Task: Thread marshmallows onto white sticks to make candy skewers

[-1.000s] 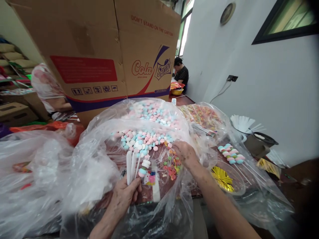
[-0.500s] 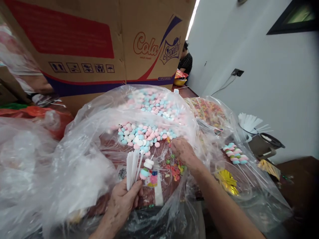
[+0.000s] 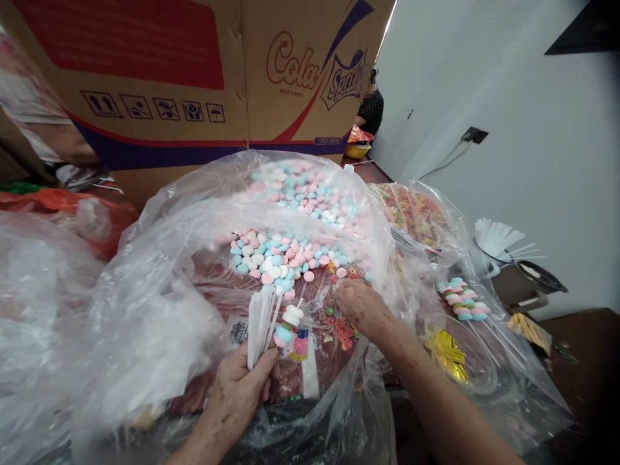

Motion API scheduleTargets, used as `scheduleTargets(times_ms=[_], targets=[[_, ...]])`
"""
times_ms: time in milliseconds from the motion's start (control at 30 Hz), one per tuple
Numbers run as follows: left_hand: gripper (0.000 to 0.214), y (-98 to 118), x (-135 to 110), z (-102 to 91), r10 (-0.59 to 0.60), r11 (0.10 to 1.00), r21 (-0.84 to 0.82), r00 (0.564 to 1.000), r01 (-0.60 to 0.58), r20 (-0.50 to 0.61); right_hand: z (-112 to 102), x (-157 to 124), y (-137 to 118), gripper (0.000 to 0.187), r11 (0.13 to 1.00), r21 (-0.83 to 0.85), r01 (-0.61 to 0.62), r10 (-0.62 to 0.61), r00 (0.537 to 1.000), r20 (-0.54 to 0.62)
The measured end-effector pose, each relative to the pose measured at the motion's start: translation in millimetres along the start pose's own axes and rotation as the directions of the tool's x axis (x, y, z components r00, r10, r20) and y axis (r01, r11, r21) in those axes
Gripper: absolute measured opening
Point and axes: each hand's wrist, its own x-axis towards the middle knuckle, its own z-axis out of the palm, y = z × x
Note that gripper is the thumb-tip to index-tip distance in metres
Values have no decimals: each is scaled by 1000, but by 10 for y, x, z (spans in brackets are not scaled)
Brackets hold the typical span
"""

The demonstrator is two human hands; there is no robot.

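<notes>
My left hand (image 3: 242, 384) is closed round a bunch of white sticks (image 3: 260, 329). One stick at its right side carries threaded candies (image 3: 290, 326) in white, blue, green and pink. My right hand (image 3: 361, 309) reaches down, fingers curled, over small ring-shaped gummies (image 3: 345, 333) in red, orange and green; its fingertips and anything in them are hidden. Just beyond both hands, pink, blue and white marshmallow-like candies (image 3: 271, 258) spill from a large clear plastic bag (image 3: 194, 206).
A tall cardboard box (image 3: 169, 64) stands behind the bag. On the right lie finished-looking candy skewers (image 3: 464, 299), gold ties (image 3: 448, 355) and a bag of gummies (image 3: 411, 210). White sticks (image 3: 498, 236) fill a container near a dark jug (image 3: 527, 284). A person (image 3: 372, 110) sits farther back.
My right hand has drawn back slightly towards me over the gummy rings. My left hand keeps its hold on the sticks. The whole view has shifted a little.
</notes>
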Motion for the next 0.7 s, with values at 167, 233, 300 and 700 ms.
scheduleTargets(times_ms=[167, 233, 300, 700], targets=[[34, -56, 18, 3, 49, 999, 2, 998, -49, 30, -51, -109, -120, 17, 1000, -25, -16, 15, 999, -42], [32, -80, 21, 5, 68, 998, 10, 997, -68, 31, -93, -111, -183, 14, 985, 157, -69, 86, 991, -104], [30, -106, 20, 5, 87, 996, 22, 996, -88, 30, -118, -98, -251, 12, 898, 430, -91, 166, 976, -141], [27, -103, 30, 45, 138, 990, 37, 990, -139, 18, 104, -104, -572, 24, 325, 946, 21, 214, 972, -95]])
